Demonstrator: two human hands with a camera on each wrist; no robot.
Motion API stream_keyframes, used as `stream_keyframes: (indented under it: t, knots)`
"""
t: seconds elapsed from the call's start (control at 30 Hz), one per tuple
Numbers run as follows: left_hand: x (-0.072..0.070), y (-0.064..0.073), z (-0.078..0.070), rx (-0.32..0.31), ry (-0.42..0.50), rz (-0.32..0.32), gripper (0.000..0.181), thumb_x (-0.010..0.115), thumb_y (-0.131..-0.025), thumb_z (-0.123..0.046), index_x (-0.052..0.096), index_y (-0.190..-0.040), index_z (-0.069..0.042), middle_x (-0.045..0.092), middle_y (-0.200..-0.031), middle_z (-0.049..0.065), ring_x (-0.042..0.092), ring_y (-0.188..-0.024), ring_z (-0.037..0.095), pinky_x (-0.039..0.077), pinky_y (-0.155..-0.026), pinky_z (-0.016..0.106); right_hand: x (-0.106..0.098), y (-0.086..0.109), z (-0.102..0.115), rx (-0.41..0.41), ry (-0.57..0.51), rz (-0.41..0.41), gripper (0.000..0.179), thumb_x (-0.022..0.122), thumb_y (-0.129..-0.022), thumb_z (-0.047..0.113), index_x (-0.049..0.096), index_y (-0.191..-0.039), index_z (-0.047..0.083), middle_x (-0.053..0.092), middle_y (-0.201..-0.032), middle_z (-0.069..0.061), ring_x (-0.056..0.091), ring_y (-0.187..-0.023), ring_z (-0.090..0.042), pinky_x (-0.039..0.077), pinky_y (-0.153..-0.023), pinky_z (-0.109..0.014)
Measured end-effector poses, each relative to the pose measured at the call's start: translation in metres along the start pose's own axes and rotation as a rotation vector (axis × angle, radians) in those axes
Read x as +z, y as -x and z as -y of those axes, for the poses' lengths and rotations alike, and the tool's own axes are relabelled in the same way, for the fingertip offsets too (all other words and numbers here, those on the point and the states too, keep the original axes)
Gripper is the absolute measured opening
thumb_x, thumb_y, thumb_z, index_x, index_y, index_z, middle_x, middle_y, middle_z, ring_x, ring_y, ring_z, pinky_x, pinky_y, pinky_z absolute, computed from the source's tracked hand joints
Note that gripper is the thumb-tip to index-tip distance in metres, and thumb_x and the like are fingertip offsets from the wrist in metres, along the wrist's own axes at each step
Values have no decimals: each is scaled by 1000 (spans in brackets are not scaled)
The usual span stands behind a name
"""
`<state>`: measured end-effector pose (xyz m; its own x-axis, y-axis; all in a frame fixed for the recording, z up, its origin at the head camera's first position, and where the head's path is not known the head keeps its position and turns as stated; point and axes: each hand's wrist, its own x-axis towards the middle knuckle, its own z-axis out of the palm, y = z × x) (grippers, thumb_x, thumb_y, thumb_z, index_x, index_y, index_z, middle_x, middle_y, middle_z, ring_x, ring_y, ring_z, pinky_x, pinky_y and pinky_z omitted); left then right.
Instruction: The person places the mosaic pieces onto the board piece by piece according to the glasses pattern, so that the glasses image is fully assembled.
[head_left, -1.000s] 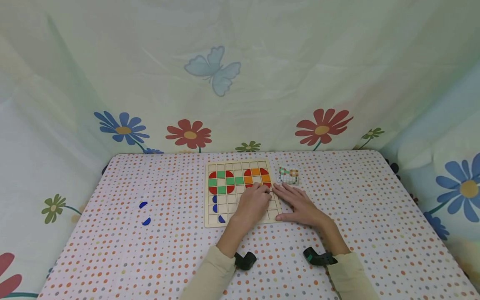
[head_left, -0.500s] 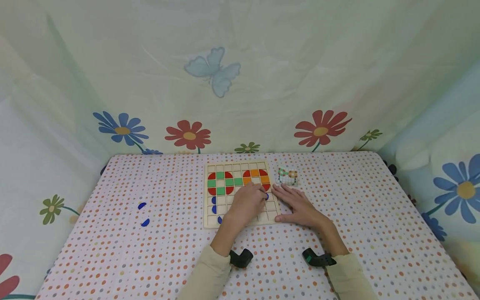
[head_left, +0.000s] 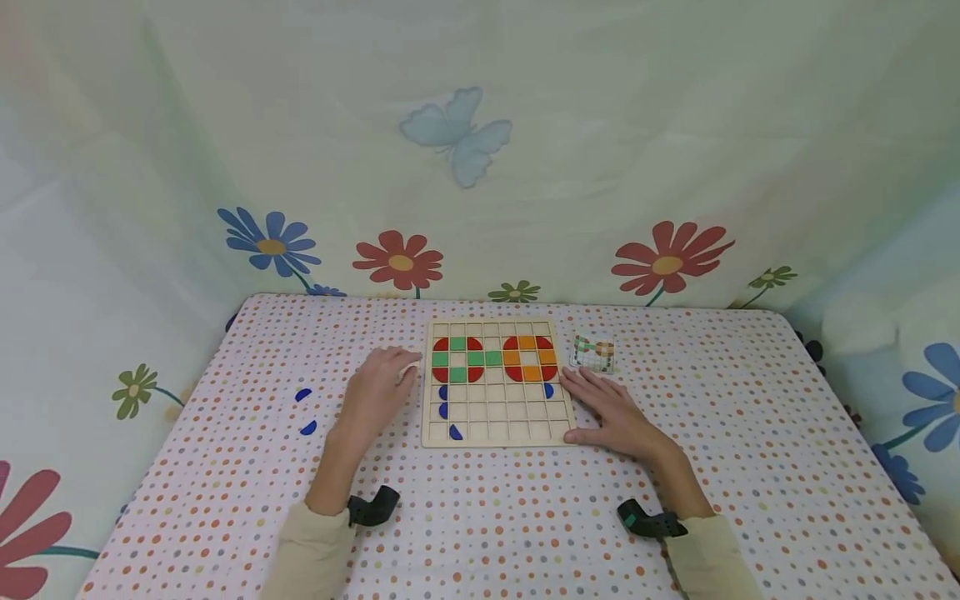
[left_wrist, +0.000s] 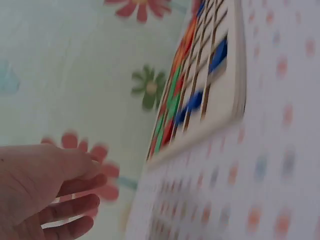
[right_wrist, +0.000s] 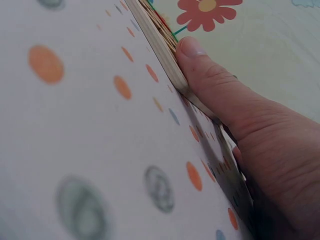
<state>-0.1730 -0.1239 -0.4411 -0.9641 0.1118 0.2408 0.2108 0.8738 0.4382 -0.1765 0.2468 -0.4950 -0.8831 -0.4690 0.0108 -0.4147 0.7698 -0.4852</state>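
Observation:
A wooden grid board lies mid-table with red, green and orange pieces forming two rings in its upper rows. Below the left ring sit two blue half-round pieces and a lower blue piece. Another blue piece lies in a cell below the right ring. My left hand hovers left of the board, fingers loosely bent and holding nothing, as the left wrist view also shows. At the board's right edge rests my right hand, fingers spread; its thumb touches the rim.
Two loose blue half-round pieces, an upper one and a lower one, lie on the dotted tablecloth left of my left hand. A small pattern card lies beyond my right hand. A floral curtain stands behind the table.
My left hand has left the board's right side, letting go of a blue piece that now lies in a cell there, and moved left past the board. The right hand stays at the edge.

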Motion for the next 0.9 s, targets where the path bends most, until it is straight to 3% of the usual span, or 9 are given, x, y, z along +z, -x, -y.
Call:
stream_keyframes:
  t: [0.1,0.2,0.33,0.4,0.5,0.67,0.9]
  knots:
    - [-19,5,37,-62,-38,36,27,60,-95,-14,68,-120,-10,65,-125,12,57,-120,33,51,-95,50,-1,2,-2,3,1,0,88,73,-79,51,35,-151,16,30,-159,-11,18,-148,-39,13,-114,-59]
    - [-40,12,69,-133,-99,92,28,59,-95,-12,66,-122,-6,62,-127,18,55,-119,39,50,-92,55,0,3,-3,2,-10,-2,89,73,-79,51,35,-151,17,29,-160,-11,18,-148,-39,12,-115,-59]
    - [-61,24,96,-243,-160,204,36,59,-96,-18,61,-127,-2,57,-130,26,54,-118,46,51,-85,59,1,3,-3,8,-19,1,90,74,-78,51,35,-151,16,29,-160,-10,18,-148,-39,12,-115,-59]
    - [-68,28,103,-282,-169,259,41,61,-94,-23,60,-128,0,58,-128,28,56,-115,46,52,-82,57,0,3,-3,10,-20,5,90,74,-78,51,35,-151,17,28,-160,-10,18,-148,-38,11,-115,-59]
    - [-73,33,108,-318,-158,323,43,67,-91,-25,61,-125,1,65,-115,25,63,-96,38,54,-68,45,0,2,-3,7,-18,7,89,74,-78,51,35,-151,17,29,-160,-9,18,-149,-38,12,-116,-58]
    - [-71,32,106,-333,-144,354,26,67,-90,-17,64,-110,-2,66,-92,15,56,-72,23,42,-56,32,-1,2,-3,16,-11,13,89,73,-78,52,35,-151,17,29,-160,-9,18,-149,-38,12,-116,-58]
    - [-63,33,109,-298,-137,311,20,61,-90,-4,67,-109,-3,65,-105,22,60,-85,31,50,-66,43,-1,2,-3,29,-13,29,91,74,-77,54,34,-152,19,28,-161,-7,17,-150,-36,11,-117,-57]
